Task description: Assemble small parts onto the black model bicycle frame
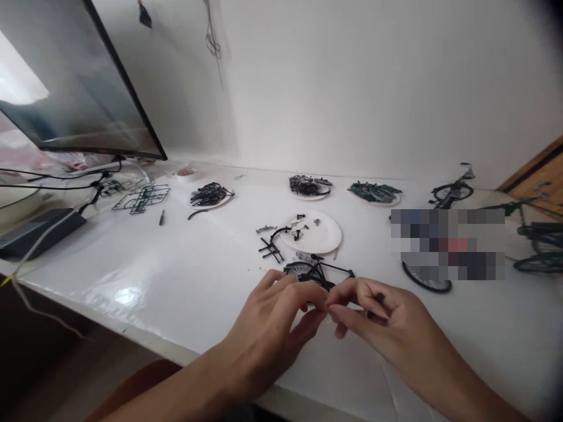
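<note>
Bare table (185,275) lies open left of the hands; paper plate (328,237) and model bicycle frame (323,271) crowd ahead.

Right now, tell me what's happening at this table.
A person's left hand and right hand meet fingertip to fingertip, pinched, just in front of a small black model bicycle frame on the white table. What they pinch is too small to tell. A paper plate of loose parts lies behind it, and built model bicycles stand at right.

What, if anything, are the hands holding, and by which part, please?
The left hand and right hand pinch the black model bicycle frame at its near lower edge; the exact grip is hidden.
</note>
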A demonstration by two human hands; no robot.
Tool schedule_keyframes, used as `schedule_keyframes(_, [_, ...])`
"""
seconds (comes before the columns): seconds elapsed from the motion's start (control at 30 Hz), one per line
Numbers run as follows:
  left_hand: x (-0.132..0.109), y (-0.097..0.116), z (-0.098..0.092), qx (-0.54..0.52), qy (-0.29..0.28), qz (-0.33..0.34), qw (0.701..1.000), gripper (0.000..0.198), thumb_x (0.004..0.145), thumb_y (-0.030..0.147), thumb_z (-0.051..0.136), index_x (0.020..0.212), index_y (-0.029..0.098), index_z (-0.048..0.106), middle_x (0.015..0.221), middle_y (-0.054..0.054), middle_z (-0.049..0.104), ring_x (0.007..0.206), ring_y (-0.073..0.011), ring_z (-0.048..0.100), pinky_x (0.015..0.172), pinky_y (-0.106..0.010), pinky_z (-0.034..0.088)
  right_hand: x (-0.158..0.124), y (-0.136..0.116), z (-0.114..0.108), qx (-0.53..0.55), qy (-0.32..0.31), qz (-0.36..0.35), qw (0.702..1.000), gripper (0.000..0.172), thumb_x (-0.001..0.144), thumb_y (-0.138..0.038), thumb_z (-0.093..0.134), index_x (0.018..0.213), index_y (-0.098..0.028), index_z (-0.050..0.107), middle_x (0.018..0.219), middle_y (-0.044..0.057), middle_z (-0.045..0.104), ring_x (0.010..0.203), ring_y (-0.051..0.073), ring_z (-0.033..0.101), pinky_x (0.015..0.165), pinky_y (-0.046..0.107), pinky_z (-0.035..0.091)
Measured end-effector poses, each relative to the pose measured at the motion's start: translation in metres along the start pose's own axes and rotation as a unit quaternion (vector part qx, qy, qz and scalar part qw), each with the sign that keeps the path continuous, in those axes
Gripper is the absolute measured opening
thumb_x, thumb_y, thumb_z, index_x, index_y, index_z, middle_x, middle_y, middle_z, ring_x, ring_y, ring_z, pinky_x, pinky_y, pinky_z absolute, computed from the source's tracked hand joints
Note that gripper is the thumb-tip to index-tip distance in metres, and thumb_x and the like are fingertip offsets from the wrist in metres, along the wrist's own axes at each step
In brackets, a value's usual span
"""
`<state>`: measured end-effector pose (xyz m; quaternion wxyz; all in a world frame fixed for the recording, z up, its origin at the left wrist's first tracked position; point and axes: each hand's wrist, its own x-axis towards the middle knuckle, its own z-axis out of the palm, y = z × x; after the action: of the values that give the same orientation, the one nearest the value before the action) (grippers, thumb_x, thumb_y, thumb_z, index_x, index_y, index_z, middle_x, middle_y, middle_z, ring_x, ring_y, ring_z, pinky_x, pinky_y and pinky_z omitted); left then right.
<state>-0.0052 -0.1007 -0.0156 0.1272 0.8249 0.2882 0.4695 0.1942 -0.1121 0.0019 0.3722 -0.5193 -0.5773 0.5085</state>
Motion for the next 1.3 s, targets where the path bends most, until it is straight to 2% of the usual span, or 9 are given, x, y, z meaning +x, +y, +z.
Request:
schedule_keyframes(0.23, [0.003, -0.004, 0.000, -0.004, -0.024, -0.013, 1.000, 0.013, 0.096, 0.011, 0.061, 0.104, 0.019, 0.056, 0.090, 0.001, 0.068, 0.080, -0.0125, 0.061, 0.074, -0.030, 0.047, 0.002, 0.003, -0.001, -0.052, 0.019, -0.023, 0.998, 0.049, 0.087, -0.033, 0.066, 0.067, -0.023, 0.022, 0.089, 0.002, 0.070, 0.071, 0.014, 0.062, 0.064, 0.026, 0.049])
schedule_keyframes(0.33, [0.009, -0.013, -0.011, 0.039, -0.068, 0.000, 0.997, 0.012, 0.097, 0.013, 0.060, 0.105, 0.020, 0.055, 0.100, -0.001, 0.068, 0.091, -0.0159, 0.062, 0.082, -0.033, 0.048, 0.004, 0.004, -0.005, -0.123, 0.031, -0.083, 0.988, 0.047, 0.088, -0.027, 0.063, 0.068, -0.024, 0.021, 0.086, 0.001, 0.069, 0.076, 0.016, 0.064, 0.065, 0.027, 0.049])
schedule_keyframes(0.4, [0.012, -0.022, -0.022, 0.081, -0.102, -0.007, 0.991, 0.012, 0.097, 0.014, 0.058, 0.107, 0.020, 0.056, 0.113, -0.004, 0.066, 0.102, -0.0191, 0.061, 0.087, -0.036, 0.050, 0.008, 0.006, -0.010, -0.196, 0.032, -0.165, 0.966, 0.044, 0.090, -0.022, 0.060, 0.068, -0.024, 0.022, 0.086, 0.002, 0.067, 0.077, 0.016, 0.063, 0.066, 0.028, 0.048])
schedule_keyframes(0.5, [0.012, -0.034, -0.033, 0.100, -0.130, -0.015, 0.986, 0.010, 0.099, 0.019, 0.056, 0.109, 0.020, 0.057, 0.127, -0.008, 0.059, 0.112, -0.0212, 0.060, 0.090, -0.038, 0.053, 0.016, 0.009, -0.018, -0.285, 0.017, -0.290, 0.914, 0.036, 0.095, -0.014, 0.051, 0.070, -0.024, 0.027, 0.091, 0.003, 0.064, 0.080, 0.016, 0.061, 0.070, 0.031, 0.047])
schedule_keyframes(0.57, [0.010, -0.039, -0.035, 0.102, -0.155, -0.005, 0.983, 0.014, 0.099, 0.021, 0.056, 0.113, 0.019, 0.057, 0.133, -0.009, 0.056, 0.118, -0.0216, 0.058, 0.096, -0.040, 0.052, 0.021, 0.009, -0.021, -0.323, 0.008, -0.322, 0.890, 0.027, 0.097, -0.011, 0.046, 0.075, -0.023, 0.039, 0.093, 0.004, 0.062, 0.085, 0.017, 0.060, 0.074, 0.032, 0.048])
schedule_keyframes(0.73, [0.009, -0.039, -0.030, 0.120, -0.210, 0.048, 0.969, 0.024, 0.101, 0.015, 0.050, 0.124, 0.017, 0.055, 0.138, -0.010, 0.055, 0.125, -0.0209, 0.054, 0.103, -0.040, 0.049, 0.025, 0.004, -0.020, -0.384, -0.027, -0.327, 0.863, 0.019, 0.100, -0.010, 0.043, 0.093, -0.020, 0.057, 0.093, 0.006, 0.063, 0.086, 0.017, 0.062, 0.075, 0.031, 0.052])
schedule_keyframes(0.87, [0.011, -0.040, -0.030, 0.128, -0.224, 0.049, 0.965, 0.027, 0.103, 0.017, 0.046, 0.128, 0.018, 0.056, 0.141, -0.010, 0.055, 0.126, -0.0215, 0.054, 0.104, -0.041, 0.049, 0.025, 0.004, -0.020, -0.416, -0.059, -0.331, 0.845, 0.024, 0.100, -0.008, 0.040, 0.093, -0.020, 0.060, 0.093, 0.006, 0.065, 0.086, 0.019, 0.063, 0.075, 0.033, 0.053])
schedule_keyframes(1.1, [0.009, -0.045, -0.032, 0.126, -0.233, 0.053, 0.963, 0.028, 0.102, 0.020, 0.050, 0.129, 0.020, 0.058, 0.138, -0.009, 0.058, 0.125, -0.0227, 0.056, 0.103, -0.043, 0.048, 0.024, 0.006, -0.018, -0.420, -0.026, -0.335, 0.843, 0.028, 0.099, -0.009, 0.041, 0.089, -0.021, 0.064, 0.089, 0.006, 0.067, 0.080, 0.019, 0.064, 0.072, 0.032, 0.055])
schedule_keyframes(1.3, [0.012, -0.044, -0.032, 0.111, -0.234, 0.045, 0.965, 0.027, 0.101, 0.019, 0.052, 0.127, 0.020, 0.060, 0.132, -0.009, 0.061, 0.115, -0.0204, 0.060, 0.100, -0.041, 0.049, 0.024, 0.002, -0.014, -0.464, -0.036, -0.364, 0.807, 0.029, 0.098, -0.006, 0.041, 0.091, -0.020, 0.065, 0.089, 0.007, 0.067, 0.084, 0.021, 0.063, 0.073, 0.035, 0.055])
